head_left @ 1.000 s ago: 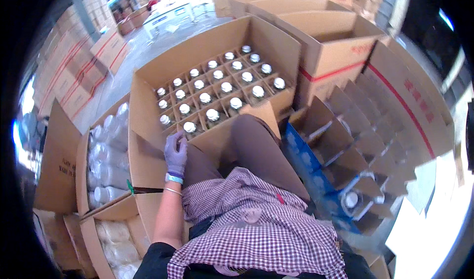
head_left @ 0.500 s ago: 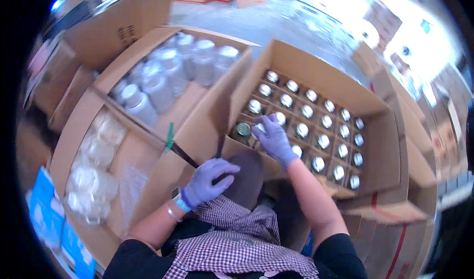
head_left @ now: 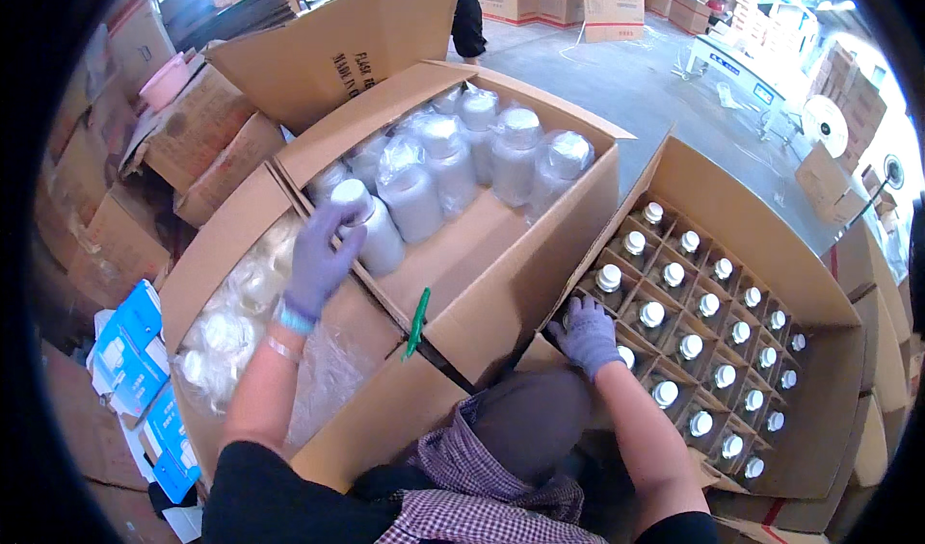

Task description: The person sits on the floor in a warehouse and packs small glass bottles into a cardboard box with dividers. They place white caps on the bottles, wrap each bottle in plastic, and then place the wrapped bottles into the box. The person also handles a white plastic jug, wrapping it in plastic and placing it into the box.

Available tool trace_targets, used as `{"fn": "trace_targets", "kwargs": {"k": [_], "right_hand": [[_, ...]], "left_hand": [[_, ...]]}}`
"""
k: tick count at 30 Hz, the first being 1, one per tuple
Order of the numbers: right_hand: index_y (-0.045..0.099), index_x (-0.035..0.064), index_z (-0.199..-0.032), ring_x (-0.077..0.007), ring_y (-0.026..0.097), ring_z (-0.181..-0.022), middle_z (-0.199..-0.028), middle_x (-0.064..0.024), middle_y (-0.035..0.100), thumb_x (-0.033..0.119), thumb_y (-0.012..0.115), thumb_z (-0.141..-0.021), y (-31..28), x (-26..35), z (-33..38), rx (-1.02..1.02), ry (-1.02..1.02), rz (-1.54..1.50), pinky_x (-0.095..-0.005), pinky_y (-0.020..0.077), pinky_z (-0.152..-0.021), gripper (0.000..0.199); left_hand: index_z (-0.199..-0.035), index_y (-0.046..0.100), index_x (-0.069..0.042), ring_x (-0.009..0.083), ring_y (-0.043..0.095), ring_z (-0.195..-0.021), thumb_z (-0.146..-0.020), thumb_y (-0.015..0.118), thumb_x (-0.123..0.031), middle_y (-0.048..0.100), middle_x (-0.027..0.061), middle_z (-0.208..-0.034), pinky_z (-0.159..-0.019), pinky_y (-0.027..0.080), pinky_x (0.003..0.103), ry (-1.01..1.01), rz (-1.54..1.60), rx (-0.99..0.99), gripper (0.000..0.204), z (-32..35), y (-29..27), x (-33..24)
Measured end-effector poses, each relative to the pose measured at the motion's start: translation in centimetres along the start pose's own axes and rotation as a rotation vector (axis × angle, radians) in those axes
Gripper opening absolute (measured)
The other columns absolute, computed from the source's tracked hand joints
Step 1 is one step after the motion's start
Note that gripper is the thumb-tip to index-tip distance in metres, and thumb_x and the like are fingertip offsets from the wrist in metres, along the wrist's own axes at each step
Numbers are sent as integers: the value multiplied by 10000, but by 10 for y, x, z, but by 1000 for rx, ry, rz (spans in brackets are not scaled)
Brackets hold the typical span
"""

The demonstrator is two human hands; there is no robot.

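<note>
Frosted bottle [head_left: 382, 243] stands just right of the left grip [head_left: 321, 257].

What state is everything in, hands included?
Left hand: gloved, at the nearest pale bottle; grip unclear
Right hand: gloved, over a corner of the right box; grip unclear
Pale bottles: standing, several plastic-wrapped
Middle box: open, partly filled
Left box: open, partly filled
Right box: open, divided
White-capped bottles: upright in cells

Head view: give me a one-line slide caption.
Gloved left hand at a pale bottle, gloved right hand at the corner of a divided carton of capped bottles.
</note>
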State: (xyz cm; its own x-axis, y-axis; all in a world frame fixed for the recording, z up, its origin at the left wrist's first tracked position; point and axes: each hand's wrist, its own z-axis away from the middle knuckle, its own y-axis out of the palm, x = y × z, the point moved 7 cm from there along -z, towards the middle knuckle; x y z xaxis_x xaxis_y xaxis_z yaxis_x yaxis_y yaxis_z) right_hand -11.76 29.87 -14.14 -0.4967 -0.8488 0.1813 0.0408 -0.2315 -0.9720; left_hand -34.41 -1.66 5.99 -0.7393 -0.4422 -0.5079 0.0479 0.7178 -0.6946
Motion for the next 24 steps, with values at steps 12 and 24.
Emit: {"fn": "trace_targets", "kwargs": {"k": [12,24], "right_hand": [[543,64,-1317,-410,542,-1166,-1259,-228,532,381,739,-791,-3,-16,12,-163,-162,-226,-504,449,-1010,645],[522,7,-1324,-375,598,-1107,-1183,-192,564,298,866,-693,-270,96,239,-860,-537,-852,-428,529,-949,775]], "left_hand": [[-1306,569,-80,369,596,-1178,-479,919,-448,634,171,-1241,-1024,487,427,-376,-496,272,971,-92,79,206],[-1334,568,-58,351,590,-993,-577,859,-332,590,157,-1094,-874,457,454,627,-363,-74,856,32,-109,-312]]}}
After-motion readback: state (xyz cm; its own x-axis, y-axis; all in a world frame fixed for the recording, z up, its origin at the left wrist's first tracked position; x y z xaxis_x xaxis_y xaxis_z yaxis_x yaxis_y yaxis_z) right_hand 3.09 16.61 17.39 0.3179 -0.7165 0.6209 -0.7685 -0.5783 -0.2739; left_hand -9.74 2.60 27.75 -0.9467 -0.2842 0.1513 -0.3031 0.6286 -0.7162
